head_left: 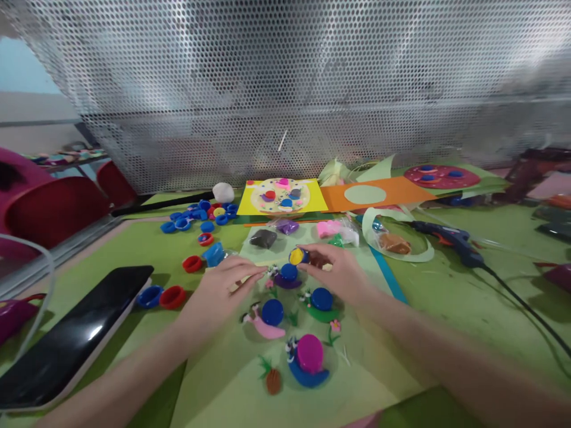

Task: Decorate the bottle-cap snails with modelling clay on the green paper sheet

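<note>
My right hand grips a blue bottle cap with yellow clay inside, tilted toward me. Just below it lies a clay snail with a purple body and a blue cap shell. My left hand pinches at that snail's small white eyes; what its fingertips hold, if anything, is too small to tell. Nearer me are a pink snail, a green snail and a blue snail with a magenta cap shell, all on pale green paper.
Loose blue caps and red caps lie left, beside a black phone. Clay lumps and a yellow card are behind. A glue gun with a trailing cord sits right. A perforated metal panel stands at the back.
</note>
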Motion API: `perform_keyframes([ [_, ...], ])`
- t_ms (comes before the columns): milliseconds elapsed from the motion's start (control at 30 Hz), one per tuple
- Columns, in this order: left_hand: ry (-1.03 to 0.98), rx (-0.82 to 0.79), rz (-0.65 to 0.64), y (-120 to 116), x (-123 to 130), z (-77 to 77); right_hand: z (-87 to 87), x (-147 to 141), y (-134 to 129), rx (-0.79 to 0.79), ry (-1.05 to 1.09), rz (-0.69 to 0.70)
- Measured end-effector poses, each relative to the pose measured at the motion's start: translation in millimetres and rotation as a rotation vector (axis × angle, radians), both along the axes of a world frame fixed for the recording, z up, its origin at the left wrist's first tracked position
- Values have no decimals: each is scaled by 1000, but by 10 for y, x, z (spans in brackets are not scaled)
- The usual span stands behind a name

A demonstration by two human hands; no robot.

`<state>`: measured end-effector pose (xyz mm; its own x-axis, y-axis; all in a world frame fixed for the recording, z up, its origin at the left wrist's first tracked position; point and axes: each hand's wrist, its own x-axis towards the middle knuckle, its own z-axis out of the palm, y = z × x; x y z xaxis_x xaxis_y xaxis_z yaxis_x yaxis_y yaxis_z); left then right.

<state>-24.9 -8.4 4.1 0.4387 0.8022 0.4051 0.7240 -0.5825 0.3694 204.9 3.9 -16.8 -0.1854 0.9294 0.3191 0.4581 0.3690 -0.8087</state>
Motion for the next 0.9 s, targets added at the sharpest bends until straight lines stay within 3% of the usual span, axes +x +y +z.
perform_keyframes([
  [133,-22,-70,21,20,23,-18,-35,-2,28,-24,51,-3],
  [433,-17,-59,53,35,30,-55,-68,-20,37,-66,99,24],
  [767,236,230,-108,104,-47,-187,-75,-3,64,-63,108,48],
  [900,281,154,-168,106,-51,-212,-81,-9,63,-68,106,46],
])
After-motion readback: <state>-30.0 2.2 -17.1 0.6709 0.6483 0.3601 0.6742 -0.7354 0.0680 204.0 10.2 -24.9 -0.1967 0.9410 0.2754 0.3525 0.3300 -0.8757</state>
